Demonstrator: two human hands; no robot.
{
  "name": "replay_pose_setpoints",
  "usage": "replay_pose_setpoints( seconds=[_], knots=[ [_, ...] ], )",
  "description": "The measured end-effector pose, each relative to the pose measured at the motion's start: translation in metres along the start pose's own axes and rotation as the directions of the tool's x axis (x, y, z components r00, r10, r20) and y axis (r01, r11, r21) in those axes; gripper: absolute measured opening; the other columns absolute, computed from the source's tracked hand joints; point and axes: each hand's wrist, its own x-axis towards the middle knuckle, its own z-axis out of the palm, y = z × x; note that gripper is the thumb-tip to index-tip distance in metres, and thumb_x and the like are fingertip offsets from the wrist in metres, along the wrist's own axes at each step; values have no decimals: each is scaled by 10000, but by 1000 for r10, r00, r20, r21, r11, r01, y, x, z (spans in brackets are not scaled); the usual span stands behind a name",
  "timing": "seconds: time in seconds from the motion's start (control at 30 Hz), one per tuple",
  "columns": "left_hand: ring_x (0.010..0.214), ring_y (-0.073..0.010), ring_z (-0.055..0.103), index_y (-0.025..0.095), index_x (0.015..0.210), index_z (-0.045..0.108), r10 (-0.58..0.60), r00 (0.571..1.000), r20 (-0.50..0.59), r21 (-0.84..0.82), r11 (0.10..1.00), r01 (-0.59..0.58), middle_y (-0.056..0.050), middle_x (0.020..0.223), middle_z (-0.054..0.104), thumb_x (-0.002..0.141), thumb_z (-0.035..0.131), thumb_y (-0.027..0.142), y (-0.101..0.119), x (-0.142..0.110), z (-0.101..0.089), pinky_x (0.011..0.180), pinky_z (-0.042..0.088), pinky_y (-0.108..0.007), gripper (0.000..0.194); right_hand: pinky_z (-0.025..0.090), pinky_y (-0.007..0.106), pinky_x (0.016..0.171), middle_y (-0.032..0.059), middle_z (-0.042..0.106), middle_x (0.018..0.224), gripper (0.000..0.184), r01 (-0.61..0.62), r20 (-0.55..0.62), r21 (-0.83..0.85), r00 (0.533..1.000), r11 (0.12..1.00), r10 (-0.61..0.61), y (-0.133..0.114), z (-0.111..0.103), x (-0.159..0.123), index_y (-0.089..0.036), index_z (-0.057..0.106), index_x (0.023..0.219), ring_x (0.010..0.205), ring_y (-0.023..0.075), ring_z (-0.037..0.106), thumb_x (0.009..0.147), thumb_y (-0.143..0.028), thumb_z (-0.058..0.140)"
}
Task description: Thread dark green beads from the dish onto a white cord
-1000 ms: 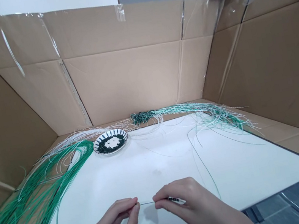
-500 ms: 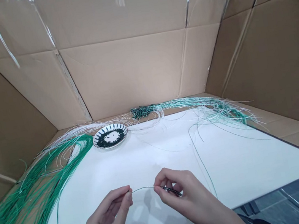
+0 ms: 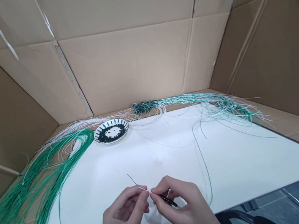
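Observation:
My left hand point(image 3: 125, 220) is closed in a pinch on a thin wire point(image 3: 132, 179), whose free end sticks up and left past the fingertips. Almost touching it, my right hand point(image 3: 187, 203) pinches a short strand of small black beads point(image 3: 168, 200) that slants down across its fingers. The wire's course between the two sets of fingertips is mostly hidden. Both hands are over the front part of the white board point(image 3: 157, 157). Beyond them, a white plate with dark rim stripes point(image 3: 124, 123) holds many tiny black beads point(image 3: 103, 136).
Long green wires point(image 3: 45, 192) spread along the left edge. White wires point(image 3: 82, 124) lie behind them. A bundle with a dark twisted head point(image 3: 143, 107) stretches along the back to the right. Single green wires point(image 3: 203, 156) lie on the board. Cardboard walls point(image 3: 129, 65) enclose the back and sides.
My hands have come together; the wire stretched between them before is now mostly covered. A loose wire end now shows above my left fingertips. The view has tilted slightly downward.

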Motion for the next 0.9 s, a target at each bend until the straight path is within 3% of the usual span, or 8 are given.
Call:
replay_pose_setpoints(
  seconds=[0.17, 0.23, 0.37, 0.53, 0.73, 0.9],
  knots=[
    [570, -156, 600, 247, 623, 792, -14, 1000, 2, -5, 1000, 14, 36, 514, 617, 593, 891, 387, -5, 3, -2, 587, 510, -216, 174, 459, 213, 592, -18, 612, 693, 131, 180, -72, -74, 980, 981, -186, 5, 4, -1, -193, 621, 792, 622, 119, 562, 918, -182, 590],
    [559, -149, 592, 244, 622, 786, -9, 1000, 9, -18, 1000, 10, 41, 511, 609, 597, 889, 385, -5, 3, -3, 586, 505, -216, 176, 453, 218, 591, -23, 594, 678, 149, 141, -66, -45, 987, 989, -144, 4, 4, -2, -197, 607, 770, 609, 118, 543, 918, -199, 586],
    [562, -137, 574, 241, 614, 770, 26, 999, 33, -12, 1000, -26, 43, 535, 608, 628, 866, 352, -3, 1, -4, 585, 491, -207, 148, 445, 249, 599, -13, 619, 676, 160, -70, 7, 76, 998, 995, 69, -3, 3, -4, -197, 609, 757, 607, 133, 526, 896, -273, 589],
    [562, -134, 552, 244, 608, 734, 37, 995, 95, 1, 999, -37, 54, 543, 563, 669, 825, 348, 1, -2, -6, 581, 476, -201, 152, 409, 276, 622, 16, 670, 727, 190, -189, 115, 160, 978, 969, 172, -8, 0, -5, -191, 585, 786, 631, 143, 546, 901, -341, 603],
    [591, -142, 527, 230, 579, 695, 49, 982, 185, 40, 998, -57, 45, 587, 535, 733, 774, 353, -1, 1, -6, 603, 462, -209, 212, 432, 257, 608, -28, 563, 698, 326, -215, 91, 290, 976, 933, 197, -6, 1, -2, -183, 571, 829, 611, 132, 580, 930, -486, 634],
    [592, -162, 543, 226, 553, 705, 57, 978, 203, 22, 998, -63, 29, 585, 541, 720, 806, 348, -4, 2, -5, 580, 470, -232, 230, 473, 250, 603, -14, 593, 708, 349, -157, 13, 335, 987, 929, 162, -5, 5, -1, -181, 607, 803, 601, 127, 561, 908, -506, 677]
  ],
)
